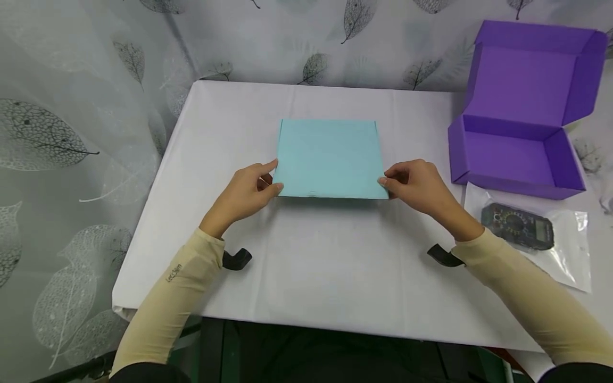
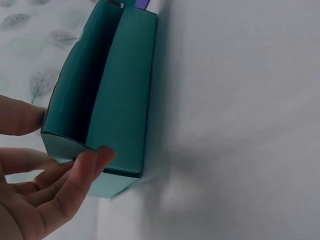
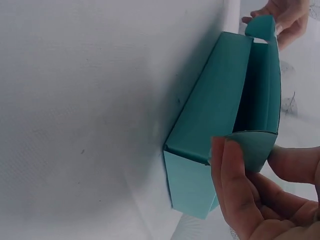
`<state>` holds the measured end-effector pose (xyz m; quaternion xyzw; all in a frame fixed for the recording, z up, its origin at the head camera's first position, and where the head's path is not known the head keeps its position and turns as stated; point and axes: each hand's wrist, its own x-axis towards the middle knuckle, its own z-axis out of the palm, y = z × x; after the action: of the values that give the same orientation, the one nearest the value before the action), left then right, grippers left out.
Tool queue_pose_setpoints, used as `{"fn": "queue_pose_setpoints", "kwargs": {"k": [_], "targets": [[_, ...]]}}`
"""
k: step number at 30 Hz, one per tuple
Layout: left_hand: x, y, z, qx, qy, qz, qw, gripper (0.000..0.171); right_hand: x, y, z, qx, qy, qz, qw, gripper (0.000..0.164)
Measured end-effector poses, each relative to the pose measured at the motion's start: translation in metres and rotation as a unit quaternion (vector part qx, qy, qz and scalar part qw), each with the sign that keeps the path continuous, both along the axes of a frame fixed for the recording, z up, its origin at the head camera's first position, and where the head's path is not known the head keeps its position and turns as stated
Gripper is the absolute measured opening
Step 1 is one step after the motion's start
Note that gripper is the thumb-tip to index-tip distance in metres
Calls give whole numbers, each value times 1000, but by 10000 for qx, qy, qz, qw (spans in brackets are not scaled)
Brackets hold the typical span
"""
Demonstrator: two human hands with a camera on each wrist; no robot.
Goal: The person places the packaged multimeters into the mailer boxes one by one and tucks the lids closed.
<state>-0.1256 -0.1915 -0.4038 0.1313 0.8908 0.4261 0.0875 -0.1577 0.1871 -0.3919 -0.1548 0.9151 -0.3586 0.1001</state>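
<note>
A light blue cardboard box [image 1: 330, 157] lies on the white-covered table, its lid lifted slightly at the near side. My left hand [image 1: 246, 191] grips the lid's near left corner. In the left wrist view, the thumb is on the lid's outer face and the fingers are at the side flap, near the front wall [image 2: 125, 95]. At the near right corner, my right hand [image 1: 421, 186] pinches the lid, thumb on top. The right wrist view shows a dark gap between lid and front wall [image 3: 212, 105]. The box's contents are hidden.
An open purple box [image 1: 512, 184] stands at the back right, lid upright. In front of it, a dark multimeter [image 1: 517, 226] lies on a clear plastic bag [image 1: 570, 258], close to my right forearm. A leaf-patterned curtain [image 1: 268, 42] hangs behind the table.
</note>
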Motion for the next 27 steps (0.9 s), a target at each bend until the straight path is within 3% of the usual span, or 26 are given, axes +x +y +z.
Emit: {"fn": "queue_pose_setpoints", "kwargs": {"k": [7, 20, 27], "targets": [[2, 3, -9, -21, 178, 43, 9998, 62, 4, -2, -7, 138, 342, 44, 9993, 23], [14, 14, -14, 80, 501, 444, 9977, 60, 17, 0, -20, -203, 837, -285, 9959, 24], [17, 20, -19, 108, 557, 672, 9961, 60, 22, 4, -17, -307, 359, -297, 9984, 34]]}}
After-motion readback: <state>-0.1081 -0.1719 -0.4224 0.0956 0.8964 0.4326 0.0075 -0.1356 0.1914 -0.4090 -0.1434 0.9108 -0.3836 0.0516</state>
